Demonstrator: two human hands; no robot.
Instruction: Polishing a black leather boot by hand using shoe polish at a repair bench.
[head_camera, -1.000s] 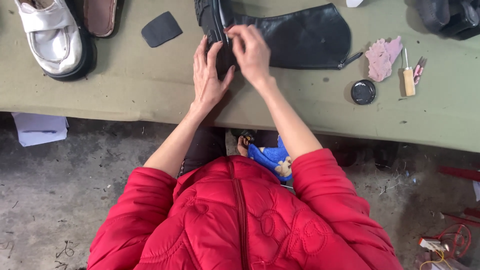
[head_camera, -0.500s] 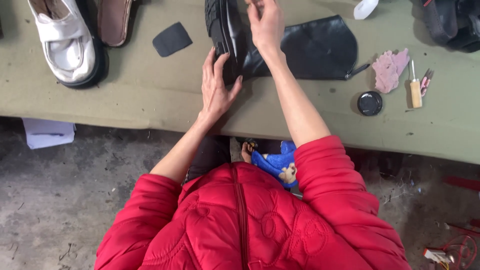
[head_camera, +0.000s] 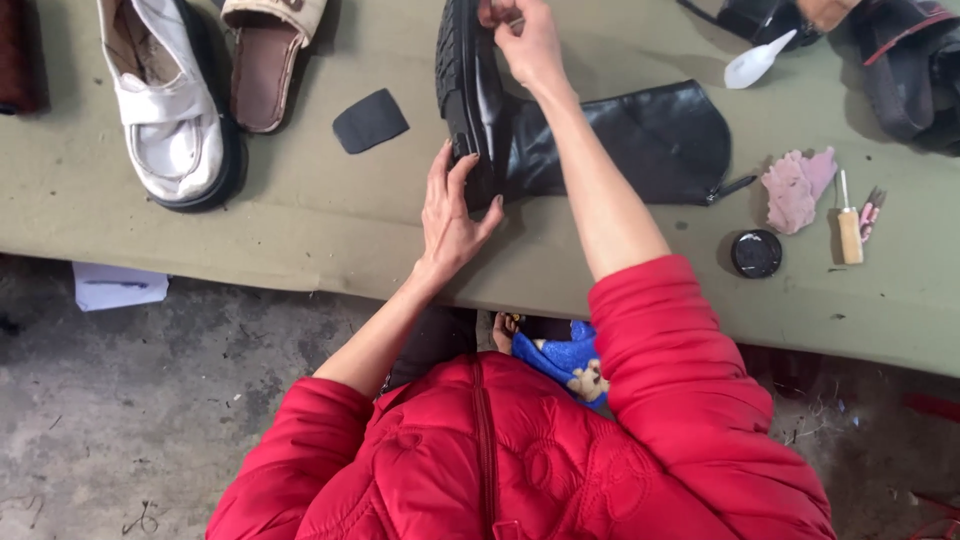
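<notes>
Green table (head_camera: 300, 220), black boot (head_camera: 620, 140) on its side, left hand (head_camera: 452, 215) fingers gripping heel, right hand (head_camera: 528, 40) pinching toe

The black leather boot (head_camera: 600, 140) I'm working on lies on its side across the table (head_camera: 300, 230). Its thick, ridged black sole (head_camera: 458, 80) faces left, running from the heel near me up to the toe at the far end. The tall shaft stretches flat to the right, soft and slightly creased, ending in a rounded top edge with a small zipper pull sticking out at its lower right corner.
</notes>
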